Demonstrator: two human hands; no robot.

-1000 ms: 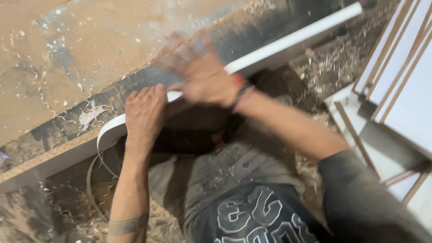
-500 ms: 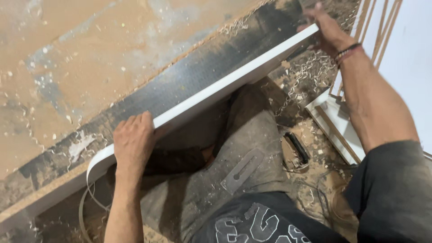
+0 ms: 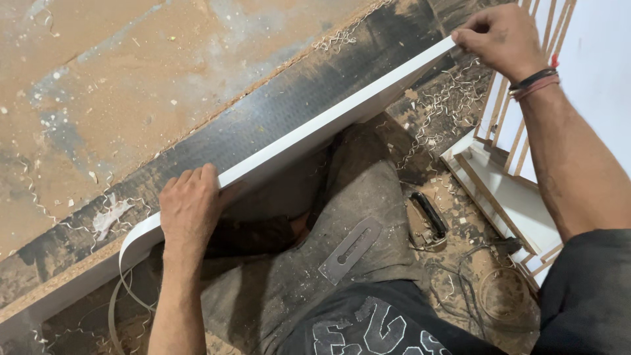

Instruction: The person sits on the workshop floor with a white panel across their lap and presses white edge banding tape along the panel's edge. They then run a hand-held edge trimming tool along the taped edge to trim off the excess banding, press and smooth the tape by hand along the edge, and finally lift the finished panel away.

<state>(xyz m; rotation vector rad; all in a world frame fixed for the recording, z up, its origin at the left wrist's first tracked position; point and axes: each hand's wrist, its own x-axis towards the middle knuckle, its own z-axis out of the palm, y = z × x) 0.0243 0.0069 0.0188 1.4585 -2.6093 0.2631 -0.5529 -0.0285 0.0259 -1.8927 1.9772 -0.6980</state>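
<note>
A long board [image 3: 276, 112] stands on edge across my lap, its dark face turned away and a white edge band [image 3: 342, 115] along its top edge. My left hand [image 3: 189, 207] presses flat on the band near the board's left part, where the loose end of the band curls down. My right hand [image 3: 496, 36] pinches the band at the board's far right corner. A flat metal blade with a slot [image 3: 350, 250] lies on my grey trouser leg.
White panels with wooden edges [image 3: 519, 190] lean and lie at the right. A black-handled tool [image 3: 428, 217] and a coiled cord [image 3: 499, 289] rest on the shavings-covered floor. The chipboard surface [image 3: 118, 79] beyond the board is dusty.
My right hand has swept from the middle of the board's top edge out to its far right corner. My left hand has stayed pressed on the band.
</note>
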